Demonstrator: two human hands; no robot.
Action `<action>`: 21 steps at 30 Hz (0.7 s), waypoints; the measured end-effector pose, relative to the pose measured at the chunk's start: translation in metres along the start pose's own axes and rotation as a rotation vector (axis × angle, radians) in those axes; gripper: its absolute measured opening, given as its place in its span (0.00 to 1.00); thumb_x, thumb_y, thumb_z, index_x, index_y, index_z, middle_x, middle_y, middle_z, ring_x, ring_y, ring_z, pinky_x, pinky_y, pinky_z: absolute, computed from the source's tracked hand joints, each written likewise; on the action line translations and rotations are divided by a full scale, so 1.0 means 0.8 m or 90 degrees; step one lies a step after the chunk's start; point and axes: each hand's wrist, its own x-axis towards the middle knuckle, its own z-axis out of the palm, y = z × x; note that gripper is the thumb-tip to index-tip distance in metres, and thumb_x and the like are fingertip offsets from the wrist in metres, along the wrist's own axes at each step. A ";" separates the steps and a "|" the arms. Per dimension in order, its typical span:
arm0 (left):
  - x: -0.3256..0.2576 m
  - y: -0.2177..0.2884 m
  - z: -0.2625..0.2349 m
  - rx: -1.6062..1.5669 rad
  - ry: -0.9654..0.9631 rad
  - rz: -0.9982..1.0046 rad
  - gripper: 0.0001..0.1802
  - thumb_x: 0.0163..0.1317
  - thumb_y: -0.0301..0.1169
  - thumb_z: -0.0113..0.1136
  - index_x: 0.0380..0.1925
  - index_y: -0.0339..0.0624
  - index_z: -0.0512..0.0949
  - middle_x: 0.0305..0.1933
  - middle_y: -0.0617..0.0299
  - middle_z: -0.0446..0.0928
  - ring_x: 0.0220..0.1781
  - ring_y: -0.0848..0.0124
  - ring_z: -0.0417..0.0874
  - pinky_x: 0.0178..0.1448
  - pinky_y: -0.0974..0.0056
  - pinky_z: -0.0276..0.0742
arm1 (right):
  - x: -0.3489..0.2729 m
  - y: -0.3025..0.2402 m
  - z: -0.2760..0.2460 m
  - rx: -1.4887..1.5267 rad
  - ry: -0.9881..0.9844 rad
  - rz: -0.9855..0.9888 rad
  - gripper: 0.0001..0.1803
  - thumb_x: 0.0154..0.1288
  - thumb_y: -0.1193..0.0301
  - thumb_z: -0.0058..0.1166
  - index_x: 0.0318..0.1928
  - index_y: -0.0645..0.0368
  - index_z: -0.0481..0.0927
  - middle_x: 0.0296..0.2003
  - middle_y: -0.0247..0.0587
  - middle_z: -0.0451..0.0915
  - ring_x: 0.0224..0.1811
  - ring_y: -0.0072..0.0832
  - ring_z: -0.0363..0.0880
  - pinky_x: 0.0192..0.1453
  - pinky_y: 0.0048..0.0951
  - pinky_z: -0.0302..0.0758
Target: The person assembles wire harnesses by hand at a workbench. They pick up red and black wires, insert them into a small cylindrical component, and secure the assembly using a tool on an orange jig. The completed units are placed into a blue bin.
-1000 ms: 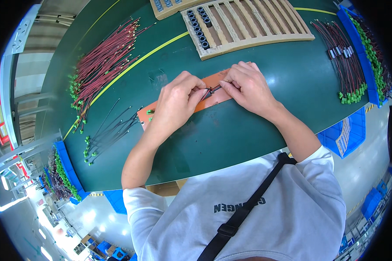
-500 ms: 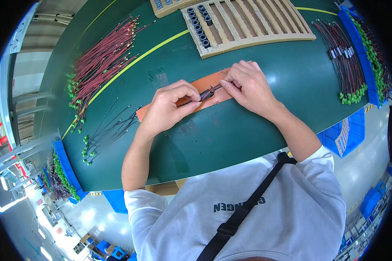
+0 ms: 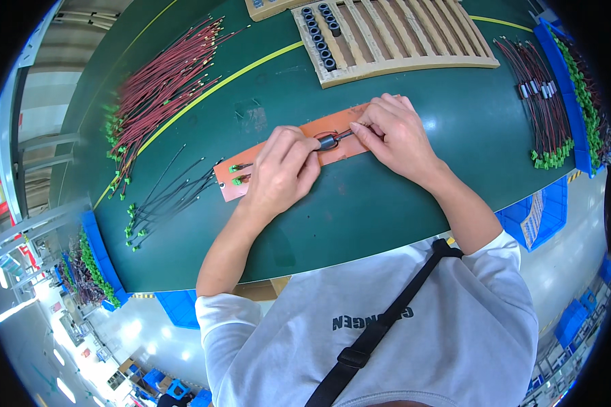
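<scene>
Working over green table [image 3: 332,220], on orange board [image 3: 349,148] slanting up to R, w/ L hand [image 3: 282,165] curled, fingertips at L end of black tube [image 3: 328,142] (can't tell if gripping tube or just what's behind it), & R hand [image 3: 395,133] pinching dark wire [image 3: 345,133] off tube's R end. Locating tube: over board, btwn hands, much nearer L, long axis approx along board, pointing to R fingertips.

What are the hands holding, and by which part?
Right hand: dark cable, pinched right of the black cylinder. Left hand: at the cylinder's left end, hold unclear.
</scene>
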 end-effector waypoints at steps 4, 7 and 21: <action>0.002 -0.003 0.004 -0.080 0.028 -0.019 0.11 0.52 0.18 0.72 0.35 0.35 0.81 0.41 0.53 0.83 0.43 0.55 0.84 0.46 0.56 0.82 | 0.000 0.000 0.001 0.003 0.003 -0.003 0.10 0.63 0.73 0.65 0.29 0.58 0.75 0.28 0.37 0.78 0.34 0.36 0.76 0.46 0.38 0.69; -0.006 -0.011 0.006 -0.075 -0.002 -0.055 0.09 0.53 0.19 0.73 0.34 0.35 0.82 0.46 0.53 0.85 0.46 0.58 0.86 0.51 0.59 0.83 | 0.000 0.000 0.000 -0.007 0.001 -0.004 0.10 0.63 0.73 0.65 0.29 0.58 0.75 0.28 0.37 0.78 0.34 0.36 0.75 0.46 0.38 0.68; 0.003 -0.004 0.005 -0.087 -0.018 -0.108 0.15 0.54 0.21 0.75 0.42 0.36 0.83 0.41 0.55 0.85 0.45 0.61 0.87 0.49 0.62 0.84 | -0.012 0.030 -0.020 0.044 0.041 0.083 0.11 0.68 0.71 0.62 0.29 0.56 0.75 0.25 0.33 0.72 0.32 0.31 0.70 0.44 0.34 0.64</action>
